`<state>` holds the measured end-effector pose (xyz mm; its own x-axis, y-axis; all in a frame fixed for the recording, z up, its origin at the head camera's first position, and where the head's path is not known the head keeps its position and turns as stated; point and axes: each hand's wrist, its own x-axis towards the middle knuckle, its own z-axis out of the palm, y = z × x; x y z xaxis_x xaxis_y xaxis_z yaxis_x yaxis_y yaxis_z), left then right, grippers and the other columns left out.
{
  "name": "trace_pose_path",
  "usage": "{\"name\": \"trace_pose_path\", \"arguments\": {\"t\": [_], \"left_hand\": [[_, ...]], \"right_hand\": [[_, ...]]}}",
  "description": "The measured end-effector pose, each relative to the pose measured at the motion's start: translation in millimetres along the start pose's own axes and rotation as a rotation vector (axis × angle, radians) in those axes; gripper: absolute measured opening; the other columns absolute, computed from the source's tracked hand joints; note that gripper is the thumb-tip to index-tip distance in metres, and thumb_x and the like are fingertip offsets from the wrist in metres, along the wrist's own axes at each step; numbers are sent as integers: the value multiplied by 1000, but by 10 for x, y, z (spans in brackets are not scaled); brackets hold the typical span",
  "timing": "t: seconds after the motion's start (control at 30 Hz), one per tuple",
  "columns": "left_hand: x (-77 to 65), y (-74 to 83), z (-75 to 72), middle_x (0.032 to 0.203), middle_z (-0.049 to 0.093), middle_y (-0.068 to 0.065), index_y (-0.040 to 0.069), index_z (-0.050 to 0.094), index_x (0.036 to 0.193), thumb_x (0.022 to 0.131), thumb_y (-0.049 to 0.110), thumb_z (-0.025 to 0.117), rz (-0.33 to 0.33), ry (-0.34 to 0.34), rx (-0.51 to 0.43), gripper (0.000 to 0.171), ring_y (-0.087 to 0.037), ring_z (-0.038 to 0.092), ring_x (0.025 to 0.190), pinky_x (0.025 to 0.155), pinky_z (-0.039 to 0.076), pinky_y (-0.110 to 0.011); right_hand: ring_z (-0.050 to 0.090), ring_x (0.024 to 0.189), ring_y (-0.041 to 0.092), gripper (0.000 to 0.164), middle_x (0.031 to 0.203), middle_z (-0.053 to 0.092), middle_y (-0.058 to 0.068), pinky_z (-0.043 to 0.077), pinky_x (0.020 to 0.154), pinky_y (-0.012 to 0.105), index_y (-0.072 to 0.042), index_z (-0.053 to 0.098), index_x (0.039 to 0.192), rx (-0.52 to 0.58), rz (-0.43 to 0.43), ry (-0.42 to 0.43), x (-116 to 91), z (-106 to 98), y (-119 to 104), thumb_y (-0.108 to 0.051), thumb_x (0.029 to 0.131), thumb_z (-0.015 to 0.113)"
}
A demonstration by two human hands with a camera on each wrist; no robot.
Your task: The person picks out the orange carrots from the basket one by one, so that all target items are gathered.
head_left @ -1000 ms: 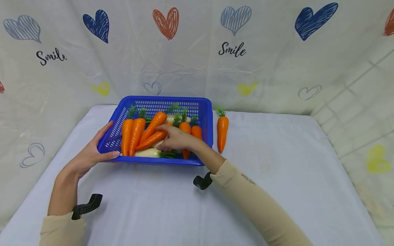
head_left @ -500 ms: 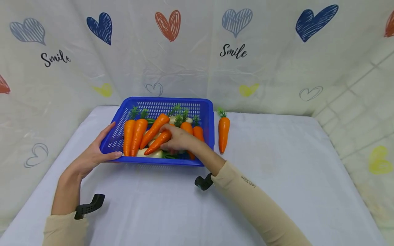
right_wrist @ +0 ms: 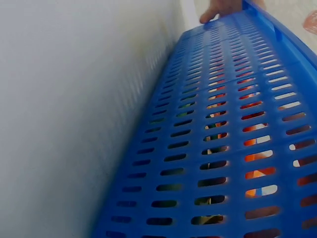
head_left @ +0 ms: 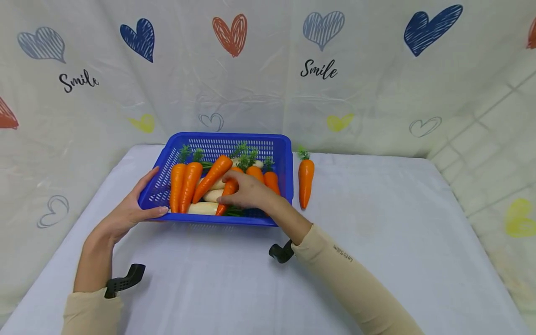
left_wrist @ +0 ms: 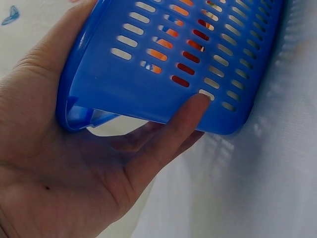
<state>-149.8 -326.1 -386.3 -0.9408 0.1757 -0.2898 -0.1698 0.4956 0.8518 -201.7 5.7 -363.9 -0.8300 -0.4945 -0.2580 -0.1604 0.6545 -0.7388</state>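
Note:
A blue slotted plastic basket [head_left: 234, 220] holds several orange carrots and white radishes. My left hand [head_left: 125, 207] grips its front left corner, the thumb over the rim. In the left wrist view, fingers [left_wrist: 168, 134] of that hand curl against the basket's outer wall. Inside the basket my right hand [head_left: 247, 190] pinches a carrot [head_left: 228, 191], tilted with its tip toward the front wall. Beside it are white radishes [head_left: 203, 208] and a slanting carrot [head_left: 213, 177]. The right wrist view shows only the slotted wall [right_wrist: 213, 119] and part of the left hand, not the right hand.
A single carrot [head_left: 306, 181] with a green top lies on the white cloth to the right of the basket. Behind the table hangs a pale curtain [head_left: 268, 93] printed with hearts. Upright carrots [head_left: 177, 186] stand along the basket's left side.
My right hand has taken hold of the carrot and swung it rightward within the basket, its tip moving away from the left carrots. White radishes show more. My left hand keeps its grip on the corner.

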Motion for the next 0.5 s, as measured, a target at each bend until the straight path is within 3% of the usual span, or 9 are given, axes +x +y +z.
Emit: {"name": "trace_pose_path", "arguments": {"t": [0.23, 0.3, 0.4, 0.5], "left_hand": [[-21, -5, 3, 176, -14, -15, 55, -5, 162, 95, 30, 72, -9, 4, 2, 105, -57, 13, 153, 117, 25, -81], [-24, -4, 2, 176, -13, -16, 55, -5, 162, 95, 30, 72, -7, 5, 7, 105, -57, 14, 153, 117, 26, -81], [-18, -1, 2, 176, -13, -15, 55, -5, 162, 95, 31, 72, -3, 5, 11, 105, -57, 14, 153, 117, 26, -80], [-10, 6, 1, 176, -13, -15, 55, -4, 162, 94, 31, 72, -1, 6, 13, 105, -57, 14, 153, 117, 26, -81]], "right_hand": [[69, 68, 20, 58, 81, 72, 8, 56, 65, 27, -19, 55, 144, 83, 39, 5, -8, -1, -3, -30, 94, 79], [70, 70, 21, 59, 85, 72, 8, 58, 68, 28, -20, 55, 144, 71, 48, 9, -15, 5, -8, -35, 93, 80], [68, 85, 21, 62, 105, 72, 6, 58, 80, 30, -21, 56, 143, -6, 38, 39, -25, 17, -11, -42, 90, 81], [63, 97, 23, 62, 120, 69, 7, 57, 88, 34, -21, 57, 141, -55, 15, 71, -32, 26, -4, -40, 88, 83]]}}
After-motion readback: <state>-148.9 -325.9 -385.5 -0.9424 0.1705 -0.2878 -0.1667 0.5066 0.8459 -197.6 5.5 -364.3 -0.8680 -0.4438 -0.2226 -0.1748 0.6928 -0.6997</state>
